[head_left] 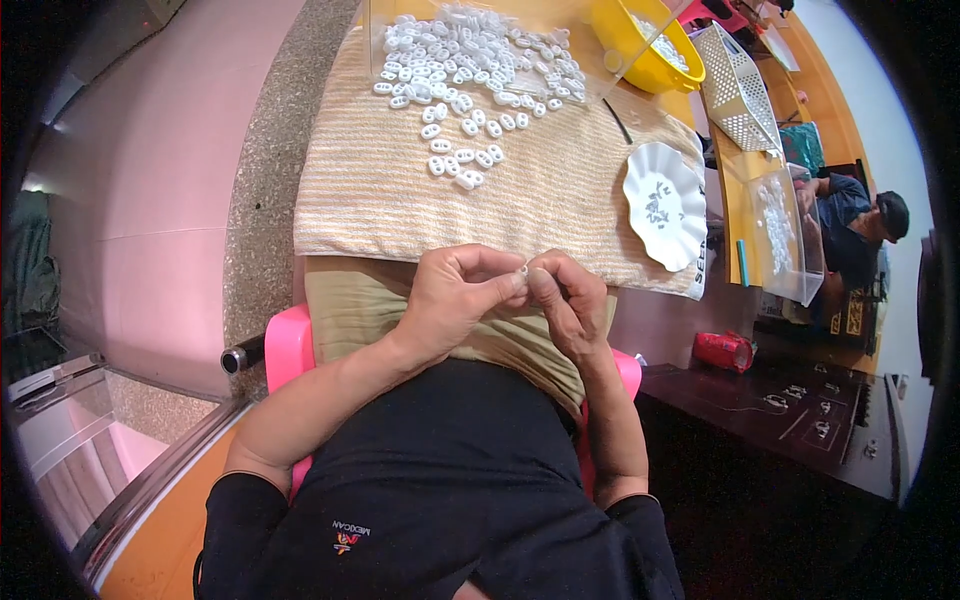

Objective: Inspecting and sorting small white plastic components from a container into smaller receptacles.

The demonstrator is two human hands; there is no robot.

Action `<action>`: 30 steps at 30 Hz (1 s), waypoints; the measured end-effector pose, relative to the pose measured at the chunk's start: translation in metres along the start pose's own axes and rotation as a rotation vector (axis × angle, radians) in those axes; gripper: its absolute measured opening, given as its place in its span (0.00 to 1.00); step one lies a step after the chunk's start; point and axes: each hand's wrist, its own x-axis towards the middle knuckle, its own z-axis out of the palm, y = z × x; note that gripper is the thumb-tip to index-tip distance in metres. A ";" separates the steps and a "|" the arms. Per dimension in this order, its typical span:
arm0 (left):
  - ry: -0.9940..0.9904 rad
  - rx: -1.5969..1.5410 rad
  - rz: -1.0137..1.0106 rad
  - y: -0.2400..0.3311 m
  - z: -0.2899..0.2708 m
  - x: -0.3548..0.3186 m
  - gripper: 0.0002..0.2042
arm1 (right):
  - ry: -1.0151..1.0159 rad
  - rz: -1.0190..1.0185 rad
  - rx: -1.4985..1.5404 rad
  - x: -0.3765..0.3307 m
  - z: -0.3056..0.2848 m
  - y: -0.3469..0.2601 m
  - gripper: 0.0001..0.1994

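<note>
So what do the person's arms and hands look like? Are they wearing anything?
Both forearms are bare. Black short sleeves end near the elbows. The left hand and right hand have no gloves, and I see no rings or watch.

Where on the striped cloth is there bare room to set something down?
The striped cloth is bare along its near edge, from its left side across to the white scalloped dish. The far part is crowded with white beads.

Floor: pink tiles (150, 190) on the left.
Ledge: speckled grey stone strip (265, 180) beside them.
Furniture: orange table (735, 200) far right; dark cabinet (800, 420) near right.
</note>
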 end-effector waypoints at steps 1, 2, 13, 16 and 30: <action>0.000 0.001 0.003 0.001 0.001 0.000 0.08 | -0.001 -0.002 0.000 0.000 0.000 -0.001 0.08; 0.002 0.019 0.002 0.002 0.002 -0.001 0.08 | -0.003 0.007 0.009 0.000 0.000 -0.001 0.08; -0.001 0.055 0.042 0.002 0.001 -0.001 0.08 | -0.046 0.111 0.099 0.002 0.000 -0.004 0.09; 0.006 0.055 0.019 0.003 -0.001 0.000 0.08 | -0.031 0.169 0.157 0.003 0.001 -0.003 0.09; 0.066 -0.183 -0.059 0.014 -0.003 0.003 0.07 | -0.019 0.174 0.193 0.025 -0.015 -0.014 0.07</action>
